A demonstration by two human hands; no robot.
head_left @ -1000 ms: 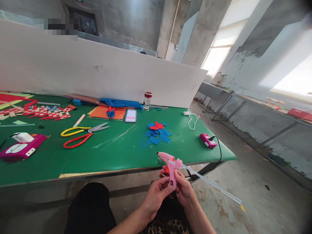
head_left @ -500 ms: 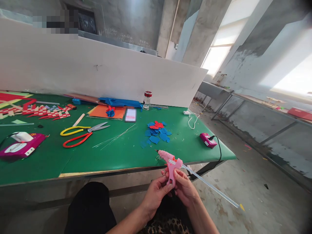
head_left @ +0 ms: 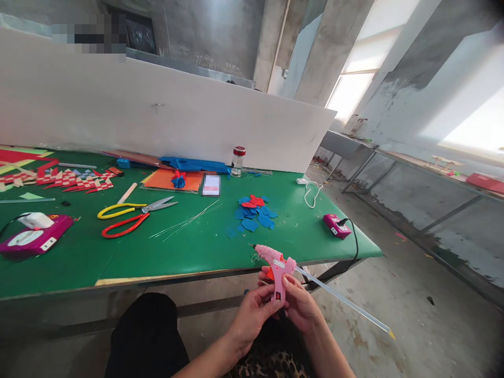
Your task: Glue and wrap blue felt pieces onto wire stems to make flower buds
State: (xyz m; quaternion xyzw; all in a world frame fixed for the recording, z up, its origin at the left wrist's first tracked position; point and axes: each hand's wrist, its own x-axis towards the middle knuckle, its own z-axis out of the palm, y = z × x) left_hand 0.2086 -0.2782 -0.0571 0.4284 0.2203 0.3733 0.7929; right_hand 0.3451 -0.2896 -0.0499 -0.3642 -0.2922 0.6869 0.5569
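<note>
Both of my hands are wrapped around the grip of the pink glue gun (head_left: 276,262), held just off the near edge of the green table (head_left: 189,252), above my lap. My left hand (head_left: 252,312) curls its fingers (head_left: 263,300) closed against the left side of the handle, thumb pressed to the plastic. My right hand (head_left: 301,307) closes on the other side, its fingertips lying across the handle near the small dark switch. Neither hand is spread open; both grip snugly.

From the back of the gun a long clear glue stick (head_left: 346,302) juts out to the right, slanting down over the floor. The nozzle points left, toward the table.

On the gun's side I see a small white label, but its print is too small to read. On the table, blue and red paper scraps (head_left: 252,212) lie just beyond the gun, yellow and red scissors (head_left: 129,215) well to the left, and a magenta box (head_left: 334,226) with a black cord to the right; its writing is unreadable too.
</note>
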